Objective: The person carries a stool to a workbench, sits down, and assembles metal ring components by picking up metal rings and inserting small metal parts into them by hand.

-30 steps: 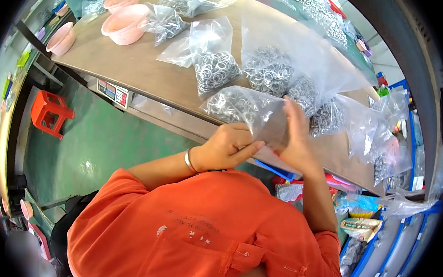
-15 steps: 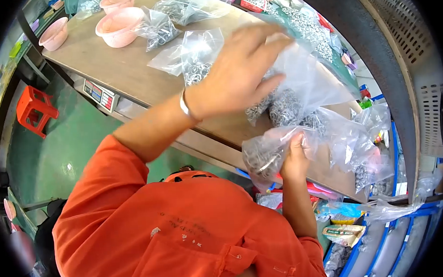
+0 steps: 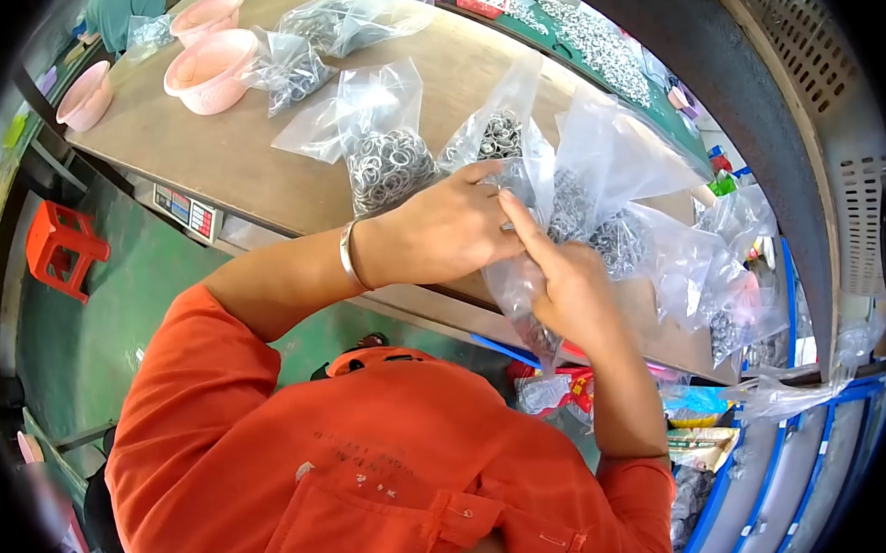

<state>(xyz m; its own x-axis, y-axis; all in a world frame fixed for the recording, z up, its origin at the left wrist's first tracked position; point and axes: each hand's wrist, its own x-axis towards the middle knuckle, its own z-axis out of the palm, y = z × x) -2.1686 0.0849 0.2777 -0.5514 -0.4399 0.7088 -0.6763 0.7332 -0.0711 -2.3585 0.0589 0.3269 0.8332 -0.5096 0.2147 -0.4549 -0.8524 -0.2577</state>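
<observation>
Bringing both bare hands together just right of centre, a person in an orange shirt handles a clear bag, which hangs at the near edge of a brown desk, with grey contents toward its bottom. The left hand comes in from the left, a silver bangle at its wrist; its fingers are curled close together at the bag's upper part, though what they pinch is hidden, so I cannot tell. The right hand comes from the lower right, index finger stretched toward the left hand's fingers, the others seemingly folded around the plastic. Just above the left hand stands a filled bag of metal rings; to its right, behind the hands, is a second bag, and right of centre lies a cluster of ring bags. Pink basins sit at upper left. Handling this bag well probably calls for a firm hold around the plastic with the right hand, the contents hanging low, and the upper part gathered flat between the fingertips, without tugging hard enough to stretch or tear the thin film.
</observation>
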